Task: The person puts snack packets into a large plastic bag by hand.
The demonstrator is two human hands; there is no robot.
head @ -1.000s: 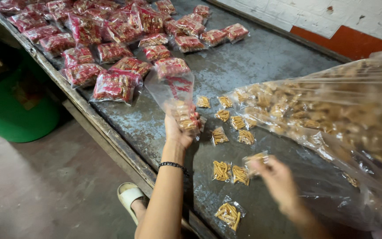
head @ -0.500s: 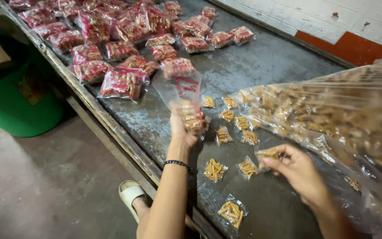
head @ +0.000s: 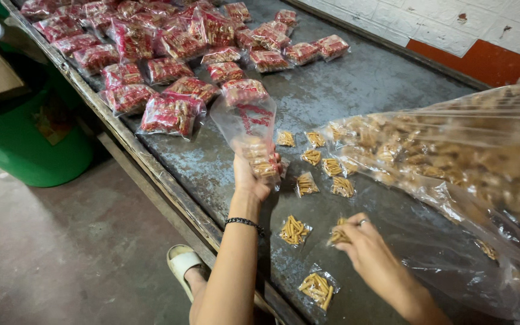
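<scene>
The left hand (head: pixel 249 174) grips a clear bag (head: pixel 249 123) with red print, held up over the middle of the desk (head: pixel 356 78). The right hand (head: pixel 365 250) pinches a small snack packet (head: pixel 338 233) at 5 o'clock from that bag. Red full packs (head: pixel 170 114) lie at 11 o'clock.

Long grey metal table (head: pixel 356 90) running diagonally, worn surface catching dull light; white tiled wall (head: pixel 452 24) with orange-red band (head: pixel 482 60) standing behind; grey concrete floor (head: pixel 61 253) lying below; green bin (head: pixel 25 144) sitting beside table edge
</scene>
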